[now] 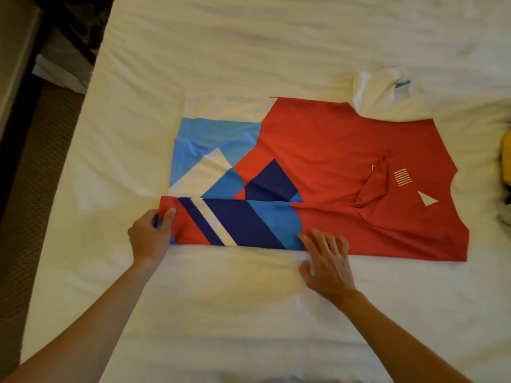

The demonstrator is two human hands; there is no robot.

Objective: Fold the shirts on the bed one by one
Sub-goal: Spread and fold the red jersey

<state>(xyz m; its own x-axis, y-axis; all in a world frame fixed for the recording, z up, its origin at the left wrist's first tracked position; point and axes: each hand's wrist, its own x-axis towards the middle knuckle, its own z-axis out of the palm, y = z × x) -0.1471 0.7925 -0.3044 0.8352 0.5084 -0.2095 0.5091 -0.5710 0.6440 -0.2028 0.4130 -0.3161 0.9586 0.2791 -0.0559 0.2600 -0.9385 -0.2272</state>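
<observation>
A red shirt (326,150) with blue, navy and white shapes lies flat across the white bed (221,299), collar to the right, hem to the left. Its near side is folded over along the length, and a white sleeve (378,92) sticks out at the far side. My left hand (150,239) pinches the near left hem corner between thumb and fingers. My right hand (326,261) lies with spread fingers on the near folded edge, around the middle of the shirt.
A yellow and dark item (506,161) shows at the right edge of the bed. The bed's left edge drops to a dark floor (25,217) with a white item (63,70) lying there. Bare sheet stretches beyond and in front of the shirt.
</observation>
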